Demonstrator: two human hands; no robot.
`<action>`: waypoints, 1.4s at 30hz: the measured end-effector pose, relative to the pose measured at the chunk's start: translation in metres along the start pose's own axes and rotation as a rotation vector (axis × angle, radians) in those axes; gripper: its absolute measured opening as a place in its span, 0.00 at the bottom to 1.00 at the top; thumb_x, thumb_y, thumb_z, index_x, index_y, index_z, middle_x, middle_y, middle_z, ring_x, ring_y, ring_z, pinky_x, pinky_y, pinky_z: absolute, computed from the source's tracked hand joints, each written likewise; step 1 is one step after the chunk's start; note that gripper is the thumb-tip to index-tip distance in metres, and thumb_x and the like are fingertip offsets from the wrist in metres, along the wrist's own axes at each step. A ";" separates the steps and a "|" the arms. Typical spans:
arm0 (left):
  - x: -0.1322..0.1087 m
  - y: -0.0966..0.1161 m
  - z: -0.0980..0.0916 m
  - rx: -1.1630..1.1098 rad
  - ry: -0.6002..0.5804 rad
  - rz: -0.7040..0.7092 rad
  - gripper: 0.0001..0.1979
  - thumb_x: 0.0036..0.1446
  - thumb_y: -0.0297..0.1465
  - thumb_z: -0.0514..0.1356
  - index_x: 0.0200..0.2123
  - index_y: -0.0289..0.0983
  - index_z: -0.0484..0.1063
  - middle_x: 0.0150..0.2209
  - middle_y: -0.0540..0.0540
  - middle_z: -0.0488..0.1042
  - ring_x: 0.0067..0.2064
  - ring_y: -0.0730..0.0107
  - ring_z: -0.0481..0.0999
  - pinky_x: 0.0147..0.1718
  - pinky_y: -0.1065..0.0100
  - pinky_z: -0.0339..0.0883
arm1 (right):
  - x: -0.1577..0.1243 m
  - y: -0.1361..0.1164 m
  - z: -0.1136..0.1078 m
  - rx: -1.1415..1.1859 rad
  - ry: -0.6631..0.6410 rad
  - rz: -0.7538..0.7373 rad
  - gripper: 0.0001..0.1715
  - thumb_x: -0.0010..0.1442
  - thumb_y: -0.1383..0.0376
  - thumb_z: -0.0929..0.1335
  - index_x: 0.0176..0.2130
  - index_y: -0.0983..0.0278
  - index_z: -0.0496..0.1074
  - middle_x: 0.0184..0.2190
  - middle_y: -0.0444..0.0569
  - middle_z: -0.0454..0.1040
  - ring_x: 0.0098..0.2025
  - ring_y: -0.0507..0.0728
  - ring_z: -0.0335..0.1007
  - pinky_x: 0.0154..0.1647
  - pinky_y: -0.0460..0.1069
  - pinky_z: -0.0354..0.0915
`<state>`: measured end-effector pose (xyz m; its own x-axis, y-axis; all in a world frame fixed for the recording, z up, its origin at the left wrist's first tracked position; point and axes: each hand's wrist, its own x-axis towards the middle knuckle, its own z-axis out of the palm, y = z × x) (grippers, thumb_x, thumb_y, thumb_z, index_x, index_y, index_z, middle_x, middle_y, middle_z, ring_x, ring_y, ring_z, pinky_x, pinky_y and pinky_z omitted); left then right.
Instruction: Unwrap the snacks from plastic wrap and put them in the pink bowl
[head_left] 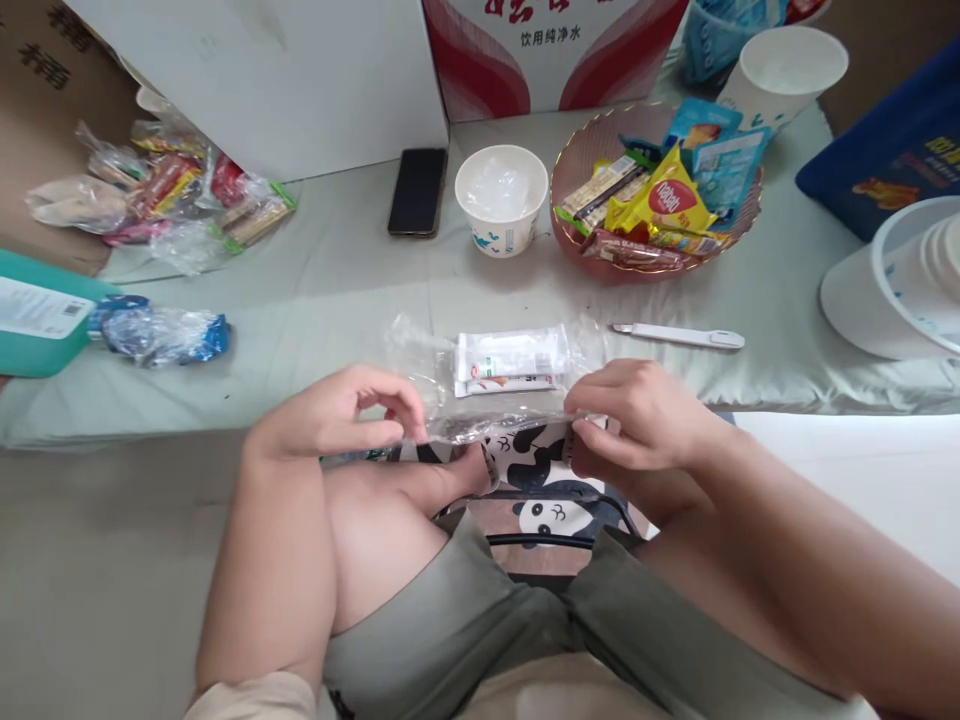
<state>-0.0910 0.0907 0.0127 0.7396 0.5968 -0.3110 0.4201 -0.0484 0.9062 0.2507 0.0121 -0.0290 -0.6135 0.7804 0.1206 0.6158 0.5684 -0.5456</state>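
A sheet of clear plastic film (469, 430) lies at the table's front edge, its near side bunched and lifted. My left hand (341, 412) pinches the film's near left corner between thumb and fingers. At the near right corner, my right hand (646, 412) has its fingers closed on the same film. On the film, between and just beyond the hands, rest white wrapped snack packets (510, 355), one lying partly over another. Right of the film, apart from my right hand, is a white utility knife (679, 336).
Behind stand a paper cup (501, 200) with clear plastic inside, a phone (418, 192) and a pink glass bowl (581, 262) of snacks. Wrapped snacks (169, 190) pile at left, near a blue-and-clear plastic bundle (161, 333). A white bucket (855, 300) stands right.
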 end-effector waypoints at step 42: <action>0.053 0.003 0.050 0.766 0.342 -0.406 0.36 0.60 0.23 0.54 0.71 0.32 0.52 0.60 0.30 0.75 0.58 0.42 0.80 0.54 0.48 0.75 | 0.081 -0.028 -0.001 -0.489 -0.178 0.559 0.24 0.74 0.54 0.53 0.54 0.59 0.71 0.45 0.54 0.82 0.38 0.64 0.79 0.29 0.52 0.47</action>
<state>-0.0241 0.0822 -0.0151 0.3159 0.8814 -0.3512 0.9352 -0.2267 0.2722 0.1848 0.0597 -0.0034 -0.1908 0.9557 -0.2243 0.9816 0.1837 -0.0521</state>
